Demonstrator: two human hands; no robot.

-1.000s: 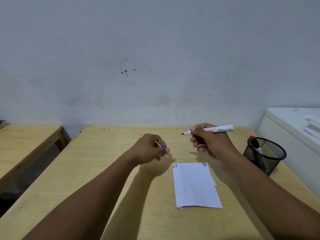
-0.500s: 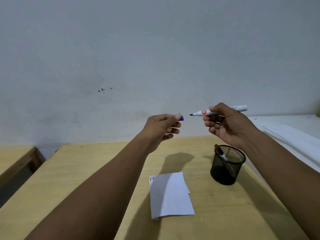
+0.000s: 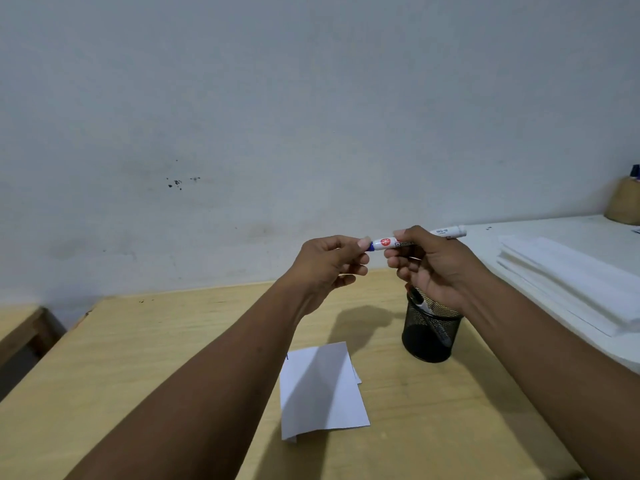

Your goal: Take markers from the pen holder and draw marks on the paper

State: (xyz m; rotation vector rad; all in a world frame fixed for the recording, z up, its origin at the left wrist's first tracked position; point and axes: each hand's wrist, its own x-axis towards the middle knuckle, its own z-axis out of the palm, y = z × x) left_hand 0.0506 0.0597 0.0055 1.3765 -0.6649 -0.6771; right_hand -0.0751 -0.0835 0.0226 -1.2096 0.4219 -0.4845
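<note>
While both forearms reach forward above the table (image 3: 138,348), the right hand (image 3: 436,268) grips a white marker (image 3: 388,243) level; the left hand (image 3: 329,265) pinches its blue cap (image 3: 370,246) on the tip, above the paper (image 3: 322,389) and mesh pen holder (image 3: 429,334).

right hand (image 3: 436,268): grips marker (image 3: 386,243) | left hand (image 3: 329,266): pinches blue cap (image 3: 370,246) on tip | above pen holder (image 3: 429,337)

Two hands (image 3: 332,261) (image 3: 433,268), two markers (image 3: 415,239) (image 3: 420,303), one pen holder (image 3: 429,337), one paper (image 3: 320,389).
</note>
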